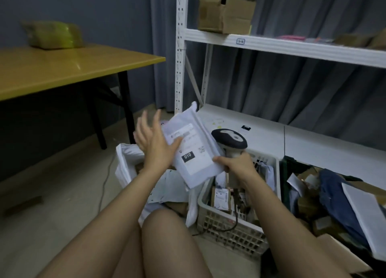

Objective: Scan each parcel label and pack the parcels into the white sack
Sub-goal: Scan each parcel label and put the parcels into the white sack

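A white plastic parcel [194,150] with a printed label and a black "010" tag is held up in the middle of the view. My right hand [236,163] grips the handle of a barcode scanner [229,141] and pinches the parcel's lower right edge with its thumb. My left hand [154,141] is at the parcel's left edge, fingers spread and straight, thumb lying on the label. The white sack [125,163] stands open on the floor below and to the left, with parcels inside.
A white slatted basket [229,231] of small parcels sits under my right arm. A dark crate [325,196] of boxes and bags is at right. White shelving [292,48] rises behind; a yellow table [62,69] stands at left. My knees fill the bottom.
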